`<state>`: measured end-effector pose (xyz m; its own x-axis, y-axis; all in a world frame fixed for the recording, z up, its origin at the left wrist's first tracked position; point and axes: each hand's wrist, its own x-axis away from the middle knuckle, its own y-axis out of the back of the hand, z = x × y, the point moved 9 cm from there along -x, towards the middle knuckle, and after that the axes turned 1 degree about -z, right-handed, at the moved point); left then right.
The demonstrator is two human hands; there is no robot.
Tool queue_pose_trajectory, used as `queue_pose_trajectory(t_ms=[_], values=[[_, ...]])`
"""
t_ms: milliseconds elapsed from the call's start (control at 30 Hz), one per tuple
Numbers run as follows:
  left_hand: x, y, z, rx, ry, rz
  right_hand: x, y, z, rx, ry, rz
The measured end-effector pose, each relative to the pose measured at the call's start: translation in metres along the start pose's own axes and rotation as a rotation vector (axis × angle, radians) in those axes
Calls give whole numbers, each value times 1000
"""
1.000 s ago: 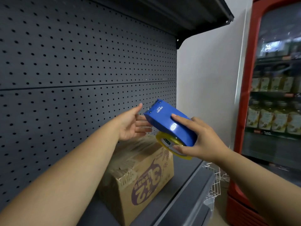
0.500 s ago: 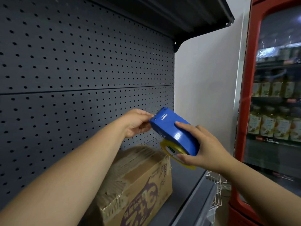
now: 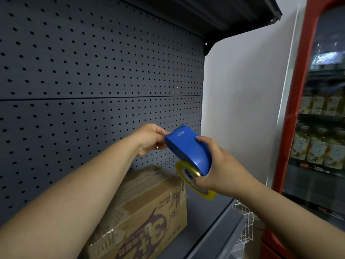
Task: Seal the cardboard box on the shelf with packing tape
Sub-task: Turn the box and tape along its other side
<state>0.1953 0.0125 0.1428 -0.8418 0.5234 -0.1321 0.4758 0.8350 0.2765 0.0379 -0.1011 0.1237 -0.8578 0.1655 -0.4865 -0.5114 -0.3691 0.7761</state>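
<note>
Here the person holds a blue tape dispenser (image 3: 188, 148) up in the air with both hands, above and a little beyond the cardboard box (image 3: 147, 208). The right hand (image 3: 216, 171) is wrapped firmly around the rear of the dispenser, fingers over the blue cover and thumb against the yellow tape roll (image 3: 194, 181) underneath. The left hand (image 3: 151, 139) is pinched narrow at the dispenser's front edge, fingertips together as if gripping the free end of the tape; the tape end itself is too small to make out.

The box sits on the shelf (image 3: 209, 217), below both hands and nearer the left forearm, which crosses over its near corner. Its long axis seems to run from close to the person away toward the pegboard back wall (image 3: 93, 90), and the top flaps lie closed, with old tape showing as a glossy strip at the near edge. The dispenser's nose points up and away to the left, not down at the box.

The step in hand looks like freeing the tape end before any sealing starts; no fresh tape appears on the box. The coming move probably calls for lowering both hands and lining the dispenser up with the flap seam, starting at one end.
</note>
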Motion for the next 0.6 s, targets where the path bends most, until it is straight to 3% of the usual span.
queue_pose_trajectory(t_ms=[333, 600], values=[[-12, -4, -6, 7, -22, -107, 1, 8, -13, -25, -40, 69], [-29, 32, -14, 0, -43, -257, 12, 16, -18, -48, -44, 109]])
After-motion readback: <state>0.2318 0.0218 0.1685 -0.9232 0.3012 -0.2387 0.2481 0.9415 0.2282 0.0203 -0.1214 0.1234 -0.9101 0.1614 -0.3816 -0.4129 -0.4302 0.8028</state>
